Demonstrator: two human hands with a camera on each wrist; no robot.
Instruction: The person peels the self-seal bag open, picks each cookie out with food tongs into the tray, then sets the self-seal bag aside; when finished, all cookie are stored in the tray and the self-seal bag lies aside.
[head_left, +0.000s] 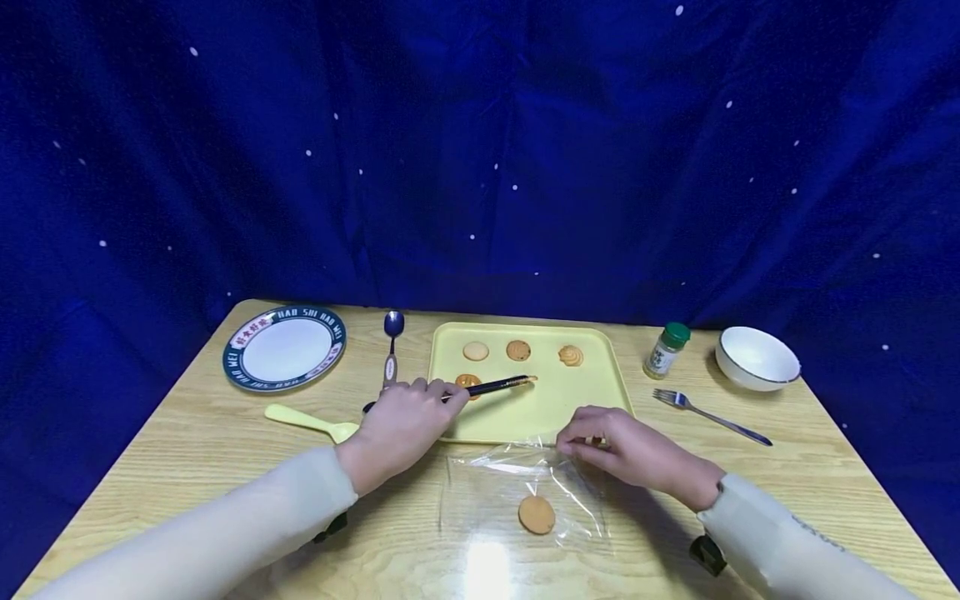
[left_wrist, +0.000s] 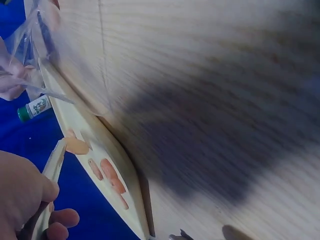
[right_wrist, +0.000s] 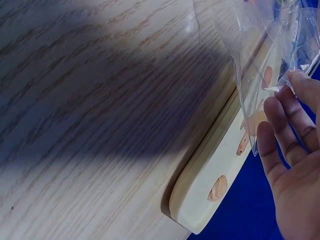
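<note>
In my left hand [head_left: 408, 421] I grip dark chopsticks [head_left: 491, 387] with gold markings, slanting over the yellow tray [head_left: 551, 417]. A round cookie [left_wrist: 77, 146] sits at their tips above the tray, seen nearly edge-on in the head view. Several cookies lie on the tray, among them a swirled one [head_left: 571, 356], a speckled one [head_left: 518, 350] and an orange-brown one [head_left: 468, 382] partly behind the chopsticks. My right hand [head_left: 626, 446] pinches the upper edge of a clear plastic bag [head_left: 487, 492] at the tray's near edge. Inside the bag, a flat round cookie [head_left: 536, 515] rests low down.
Left of the tray are a dark-rimmed plate [head_left: 288, 350], a dark spoon [head_left: 392, 333] and a pale yellow spoon [head_left: 300, 417]. On the right stand a green-capped shaker [head_left: 666, 352] and a white bowl [head_left: 757, 358], with a fork [head_left: 712, 417] before them. A blue curtain [head_left: 480, 167] hangs behind.
</note>
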